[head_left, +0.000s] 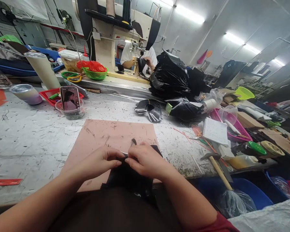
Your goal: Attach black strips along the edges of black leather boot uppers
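Observation:
Both my hands meet at the near edge of a pinkish board (103, 132) on the bench. Between them is a piece of black material (128, 178), perhaps leather or fabric, which hangs down toward my lap. My left hand (102, 161) pinches its upper edge between thumb and fingers. Close beside it, my right hand (146, 161) grips the same edge with bent fingers. A small dark tip of the material sticks up behind the right fingers. A thin white strip shows along the edge between the hands. The lower part of the piece blends into my dark clothing.
A sewing machine (103, 42) stands behind the bench, with a person (151, 58) working beyond it. Stacked black pieces (171, 75) rise at the back right. A phone (70, 98) leans in a clear bowl at left. A hammer (218, 169) and a notebook (215, 131) lie at right.

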Demonstrator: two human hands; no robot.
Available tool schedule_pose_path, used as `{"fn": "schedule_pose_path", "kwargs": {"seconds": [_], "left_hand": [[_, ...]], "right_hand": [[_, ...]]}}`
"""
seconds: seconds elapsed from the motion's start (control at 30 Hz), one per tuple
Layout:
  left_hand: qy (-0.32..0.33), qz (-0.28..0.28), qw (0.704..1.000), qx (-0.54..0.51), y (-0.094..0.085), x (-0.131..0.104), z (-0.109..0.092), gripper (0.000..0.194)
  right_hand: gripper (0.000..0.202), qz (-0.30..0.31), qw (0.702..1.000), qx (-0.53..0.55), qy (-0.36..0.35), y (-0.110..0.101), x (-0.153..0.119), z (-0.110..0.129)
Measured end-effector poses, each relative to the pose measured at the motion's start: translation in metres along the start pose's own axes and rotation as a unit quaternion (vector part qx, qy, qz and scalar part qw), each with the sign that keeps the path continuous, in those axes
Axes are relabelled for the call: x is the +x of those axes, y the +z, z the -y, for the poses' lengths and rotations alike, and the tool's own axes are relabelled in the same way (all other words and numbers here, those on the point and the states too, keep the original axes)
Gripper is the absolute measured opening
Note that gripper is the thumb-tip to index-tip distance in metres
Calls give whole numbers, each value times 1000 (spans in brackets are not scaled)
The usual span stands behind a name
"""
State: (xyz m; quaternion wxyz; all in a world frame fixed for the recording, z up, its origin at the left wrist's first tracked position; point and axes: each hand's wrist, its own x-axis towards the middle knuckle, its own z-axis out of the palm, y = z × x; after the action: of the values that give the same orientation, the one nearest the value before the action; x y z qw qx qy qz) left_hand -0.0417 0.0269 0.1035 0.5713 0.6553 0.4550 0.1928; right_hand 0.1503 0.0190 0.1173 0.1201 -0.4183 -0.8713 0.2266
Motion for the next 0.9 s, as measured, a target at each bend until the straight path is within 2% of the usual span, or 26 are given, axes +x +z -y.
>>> {"fn": "schedule_pose_path", "kwargs": {"seconds": [0.1, 0.23, 0.37, 0.57, 0.8, 0.9], "left_hand": [[14, 33, 998, 46, -1, 2, -3, 16], [52, 3, 989, 136, -2, 5, -8, 11], [14, 24, 993, 117, -4, 5, -10, 13], [7, 82, 991, 102, -6, 8, -7, 18], [45, 134, 978, 155, -7, 14, -10, 24], [81, 158, 967, 181, -5, 14, -13, 33]], "right_hand": [[17, 4, 1000, -18, -12, 2, 0, 1], [15, 7, 999, -34, -28, 2, -1, 3], [10, -4, 1000, -8, -12, -3, -4, -1], [10, 8, 1000, 8, 5, -6, -4, -3], [10, -2, 1000, 9, 10, -1, -3, -3], [8, -9, 1000, -10, 3, 3, -4, -3]]}}
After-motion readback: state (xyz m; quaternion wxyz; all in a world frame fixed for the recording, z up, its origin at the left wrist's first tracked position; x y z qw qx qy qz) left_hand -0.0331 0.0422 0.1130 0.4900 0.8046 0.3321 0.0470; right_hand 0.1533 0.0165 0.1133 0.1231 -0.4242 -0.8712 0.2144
